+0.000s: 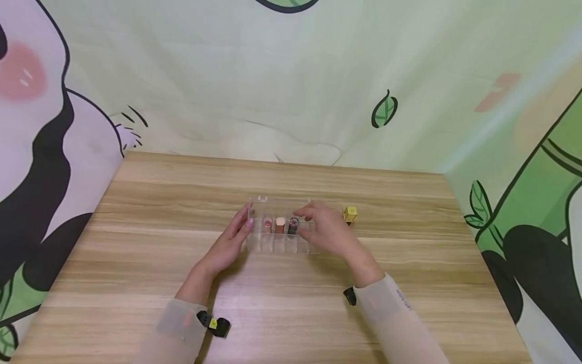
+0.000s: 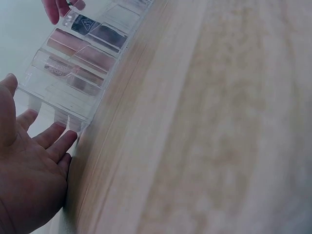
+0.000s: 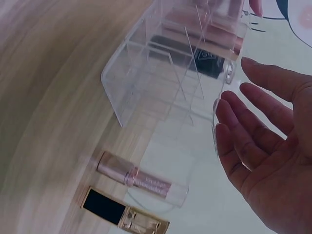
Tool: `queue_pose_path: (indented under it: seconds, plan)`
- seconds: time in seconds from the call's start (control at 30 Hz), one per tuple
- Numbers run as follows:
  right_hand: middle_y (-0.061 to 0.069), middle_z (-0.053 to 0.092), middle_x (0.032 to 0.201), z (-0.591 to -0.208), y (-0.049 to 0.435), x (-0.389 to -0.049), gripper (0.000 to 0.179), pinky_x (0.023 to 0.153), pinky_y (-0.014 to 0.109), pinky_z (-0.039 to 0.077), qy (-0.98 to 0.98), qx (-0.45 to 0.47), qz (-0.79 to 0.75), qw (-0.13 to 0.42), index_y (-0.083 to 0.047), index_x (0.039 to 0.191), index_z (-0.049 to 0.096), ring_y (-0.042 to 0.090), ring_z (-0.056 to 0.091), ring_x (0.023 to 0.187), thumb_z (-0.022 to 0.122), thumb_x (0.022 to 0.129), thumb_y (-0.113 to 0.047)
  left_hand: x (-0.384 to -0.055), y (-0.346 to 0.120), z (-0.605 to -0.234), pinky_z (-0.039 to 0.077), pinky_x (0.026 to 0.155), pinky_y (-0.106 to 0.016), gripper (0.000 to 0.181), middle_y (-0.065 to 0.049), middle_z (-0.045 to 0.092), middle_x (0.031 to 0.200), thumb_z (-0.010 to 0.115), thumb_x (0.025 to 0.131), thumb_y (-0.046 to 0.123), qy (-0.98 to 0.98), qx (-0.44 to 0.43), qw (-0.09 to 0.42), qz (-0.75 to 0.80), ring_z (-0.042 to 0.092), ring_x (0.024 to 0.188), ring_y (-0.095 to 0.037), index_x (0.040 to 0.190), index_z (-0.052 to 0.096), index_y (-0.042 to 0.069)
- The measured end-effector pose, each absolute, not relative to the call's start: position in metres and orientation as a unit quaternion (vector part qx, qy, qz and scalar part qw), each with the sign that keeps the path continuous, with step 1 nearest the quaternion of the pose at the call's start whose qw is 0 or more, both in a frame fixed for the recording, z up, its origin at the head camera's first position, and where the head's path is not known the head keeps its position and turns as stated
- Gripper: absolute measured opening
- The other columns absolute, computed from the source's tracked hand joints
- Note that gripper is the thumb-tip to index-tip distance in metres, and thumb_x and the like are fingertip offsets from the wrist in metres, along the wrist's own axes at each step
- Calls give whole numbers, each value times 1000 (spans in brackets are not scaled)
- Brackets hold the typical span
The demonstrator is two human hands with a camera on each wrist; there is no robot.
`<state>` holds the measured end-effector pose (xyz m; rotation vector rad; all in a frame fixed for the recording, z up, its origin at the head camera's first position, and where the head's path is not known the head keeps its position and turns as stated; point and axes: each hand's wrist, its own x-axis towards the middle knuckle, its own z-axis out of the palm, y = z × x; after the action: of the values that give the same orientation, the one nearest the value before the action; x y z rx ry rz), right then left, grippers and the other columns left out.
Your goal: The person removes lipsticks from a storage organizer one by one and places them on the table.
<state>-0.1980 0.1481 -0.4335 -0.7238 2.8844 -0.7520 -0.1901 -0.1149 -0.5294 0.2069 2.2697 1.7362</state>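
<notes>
A clear plastic lipstick organizer (image 1: 273, 245) stands on the table with three lip tubes upright in its compartments: a pink one (image 1: 267, 225), a copper one with a pale top (image 1: 280, 226) and a black one (image 1: 293, 227). My left hand (image 1: 229, 242) rests against the organizer's left end, thumb and fingertips touching that wall with the fingers fairly straight. Over the right part hovers my right hand (image 1: 329, 230), its fingers loosely bent close to the top of the black lipstick (image 3: 209, 63). Nothing shows between those fingers.
Right of the organizer stands a gold lipstick with a black part (image 3: 105, 205). Beside it is a rose-gold lip tube (image 3: 141, 179), hidden behind my right hand in the head view. A printed cloth backdrop (image 1: 227, 91) rises at the table's (image 1: 273, 313) far edge.
</notes>
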Motion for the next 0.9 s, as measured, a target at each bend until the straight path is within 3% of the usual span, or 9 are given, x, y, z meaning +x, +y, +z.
queue_pose_path:
  seconds: [0.5, 0.9]
  plan:
    - [0, 66, 117, -444, 139, -203, 40, 82, 34, 54, 948, -231, -215, 43, -16, 123, 67, 17, 64, 98, 75, 85, -21, -190, -115, -530, 23, 117, -57, 48, 0, 28, 159, 37, 102, 50, 788, 69, 136, 596, 31, 144, -30, 145, 16, 59]
    - [1, 69, 111, -449, 133, -205, 30, 83, 35, 54, 950, -230, -211, 31, -15, 118, 70, 17, 65, 94, 71, 88, -19, -191, -115, -530, 22, 117, -58, 50, 0, 27, 160, 37, 101, 54, 789, 73, 133, 595, 31, 144, -31, 146, 16, 57]
